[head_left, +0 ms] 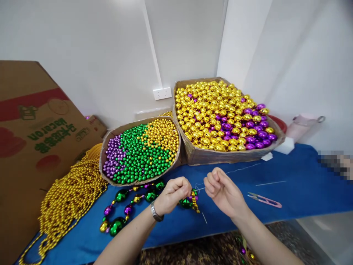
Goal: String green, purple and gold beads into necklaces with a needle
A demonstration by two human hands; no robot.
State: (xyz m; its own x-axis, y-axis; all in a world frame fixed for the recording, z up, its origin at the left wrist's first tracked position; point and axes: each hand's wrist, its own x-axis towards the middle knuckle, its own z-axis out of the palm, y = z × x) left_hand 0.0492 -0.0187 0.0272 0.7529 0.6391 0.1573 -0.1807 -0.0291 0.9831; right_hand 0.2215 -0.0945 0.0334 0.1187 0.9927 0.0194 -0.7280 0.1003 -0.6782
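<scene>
My left hand (175, 194), with a metal band on the wrist, is closed in a pinch beside a green, purple and gold beaded piece (190, 200). My right hand (224, 191) is raised to its right, thumb pressed to curled fingers. Fine pale thread (199, 187) shows between the two hands; its ends are hidden by the fingers. A beaded necklace (117, 225) of large green, gold and purple balls lies in a loop left of my left hand. Pink-handled thread snips (266, 200) and a thin needle-like rod (270, 183) lie to the right of my right hand.
Behind my hands stand a box of small beads (138, 183) and a larger box of gold and purple balls (220, 156). Gold bead strands (71, 191) are heaped at left by a carton (19, 176). A pink bottle (300, 127) stands at right on the blue cloth (298, 165).
</scene>
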